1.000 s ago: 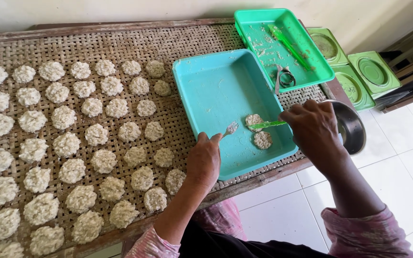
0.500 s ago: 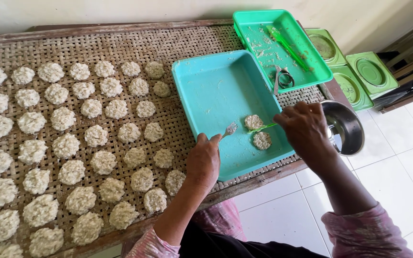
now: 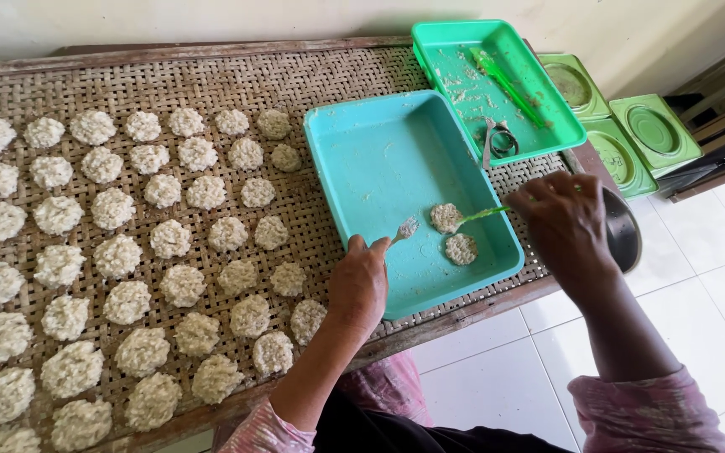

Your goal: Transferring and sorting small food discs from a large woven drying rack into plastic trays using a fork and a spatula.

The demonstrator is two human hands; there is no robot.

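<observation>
Open room in the teal tray, crowded mat to its left

The teal tray [image 3: 379, 168] is bare from 9 to 12 o'clock; two patties [image 3: 453, 233] sit at 4. Rows of patties [image 3: 127, 252] fill the woven mat [image 3: 312, 84] at 9; the green tray [image 3: 497, 84] blocks 1 o'clock.

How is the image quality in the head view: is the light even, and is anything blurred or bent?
Head view: soft, even daylight; faint shadows under the left hand and right hand; mild glare on the white floor tiles; the woven mat and rice patties look sharp; the table edge curves slightly from wide-angle distortion.
</observation>
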